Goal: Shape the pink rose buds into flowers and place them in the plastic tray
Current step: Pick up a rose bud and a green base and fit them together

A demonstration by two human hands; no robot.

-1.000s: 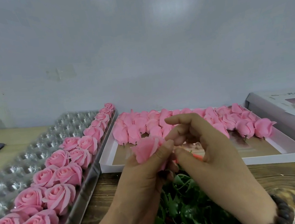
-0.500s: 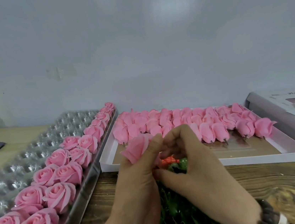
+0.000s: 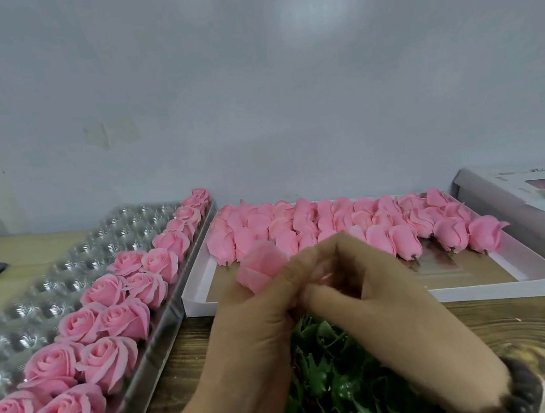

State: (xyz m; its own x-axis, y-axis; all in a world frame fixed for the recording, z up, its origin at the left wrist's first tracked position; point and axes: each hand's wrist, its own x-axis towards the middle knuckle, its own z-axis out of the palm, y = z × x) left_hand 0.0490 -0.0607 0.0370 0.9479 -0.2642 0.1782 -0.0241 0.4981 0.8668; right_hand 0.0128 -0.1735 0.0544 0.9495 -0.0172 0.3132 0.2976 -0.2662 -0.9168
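Item: one pink bud (image 3: 261, 267), pinched in my left hand (image 3: 246, 340); right hand (image 3: 378, 296) fingers curl at its base. Plastic tray (image 3: 67, 276) lies left, nearer my left hand.

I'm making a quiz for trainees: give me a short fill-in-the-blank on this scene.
1. The left hand holds a ___ rose bud.
2. Finished flowers sit in the clear plastic ___.
3. Unshaped buds lie in a ___ box.
4. Under the right hand lie ___ leaves.

Missing: pink; tray; white; green
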